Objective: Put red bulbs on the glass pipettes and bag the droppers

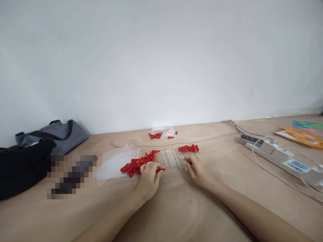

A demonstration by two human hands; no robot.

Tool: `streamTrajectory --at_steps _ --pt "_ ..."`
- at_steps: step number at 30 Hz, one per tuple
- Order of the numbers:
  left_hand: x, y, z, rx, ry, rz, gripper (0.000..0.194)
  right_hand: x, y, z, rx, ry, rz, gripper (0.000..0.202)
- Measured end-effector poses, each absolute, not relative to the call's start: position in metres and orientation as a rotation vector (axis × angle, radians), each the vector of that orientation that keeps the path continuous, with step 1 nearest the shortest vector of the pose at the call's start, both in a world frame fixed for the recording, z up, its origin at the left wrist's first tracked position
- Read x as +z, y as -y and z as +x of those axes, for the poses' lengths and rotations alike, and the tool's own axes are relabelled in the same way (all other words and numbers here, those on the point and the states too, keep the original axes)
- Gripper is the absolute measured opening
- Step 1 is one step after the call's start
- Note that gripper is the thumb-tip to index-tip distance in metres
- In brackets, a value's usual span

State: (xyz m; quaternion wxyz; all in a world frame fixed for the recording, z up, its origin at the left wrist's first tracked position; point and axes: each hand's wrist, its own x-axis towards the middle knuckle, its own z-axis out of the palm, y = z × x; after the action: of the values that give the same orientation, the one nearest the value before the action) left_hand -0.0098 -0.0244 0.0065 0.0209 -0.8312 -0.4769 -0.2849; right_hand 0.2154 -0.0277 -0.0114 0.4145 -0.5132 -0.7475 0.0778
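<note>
Forearms: nearest to my view, both bare arms reach forward over the worktop [176, 208], which is a pale plywood surface.
Left hand: my left hand [148, 176] rests at the near edge of the pile of red caps [137, 163]; its grip is closed on one red cap [160, 170], pinched at the fingertips.
Right hand: my right hand [198, 171] lies with the fingers curled over the near ends of the clear tubes [169, 158]; I cannot tell if this grip holds a tube or only touches them.
Finished pieces: a short row of capped tubes [189, 149] lies just beyond the right hand, the red ends pointing away from me.
Plastic bags: some clear plastic bags [114, 163] lie flat just left of the red pile, touching it.
Far group: a few loose caps and one small bag [163, 132] lie near the wall, well apart from the hands.
Other things: a striped bag [58, 134] and a dark bundle [20, 168] at the far left; a power strip [285, 158] with cables and coloured sheets [302, 134] at the right.
Step in hand: I judge that one cap is picked and is about to be joined with one tube.
Next move: it needs one single tube separated from its neighbours, then cap and tube end brought in line carefully, because the tubes are thin and lie close together.
</note>
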Motion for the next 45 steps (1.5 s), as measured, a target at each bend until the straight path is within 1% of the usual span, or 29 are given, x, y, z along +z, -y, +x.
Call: streamTrajectory --at_steps 3,6,10,15,25,29,33,41,45 --pt "-0.008 0.038 -0.013 -0.97 1.529 -2.684 0.01 -0.014 0.04 0.2 0.196 2.036 -1.157 0.019" --pt "-0.015 0.042 -0.013 -0.975 1.581 -2.729 0.016 -0.013 0.049 0.189 0.27 2.196 -1.104 0.022" --pt "-0.011 0.041 -0.011 -0.898 1.641 -2.792 0.017 -0.011 0.053 0.184 0.367 2.251 -1.115 0.024" --pt "-0.005 0.042 -0.009 -0.911 1.656 -2.802 0.017 -0.014 0.051 0.183 0.383 2.259 -1.085 0.022" --pt "-0.004 0.045 -0.01 -0.894 1.573 -2.783 0.017 -0.012 0.051 0.183 0.243 2.313 -1.04 0.022" --pt "-0.005 0.046 -0.011 -0.88 1.456 -2.801 0.013 -0.011 0.048 0.184 0.063 2.378 -0.996 0.026" --pt "-0.005 0.048 -0.01 -0.863 1.389 -2.805 0.013 -0.014 0.047 0.183 -0.102 2.391 -0.937 0.028" --pt "-0.005 0.049 -0.01 -0.887 1.374 -2.779 0.014 -0.02 0.046 0.174 -0.096 2.361 -0.971 0.02" --pt "-0.004 0.05 -0.009 -0.865 1.356 -2.785 0.013 -0.02 0.045 0.171 -0.096 2.392 -0.965 0.02"
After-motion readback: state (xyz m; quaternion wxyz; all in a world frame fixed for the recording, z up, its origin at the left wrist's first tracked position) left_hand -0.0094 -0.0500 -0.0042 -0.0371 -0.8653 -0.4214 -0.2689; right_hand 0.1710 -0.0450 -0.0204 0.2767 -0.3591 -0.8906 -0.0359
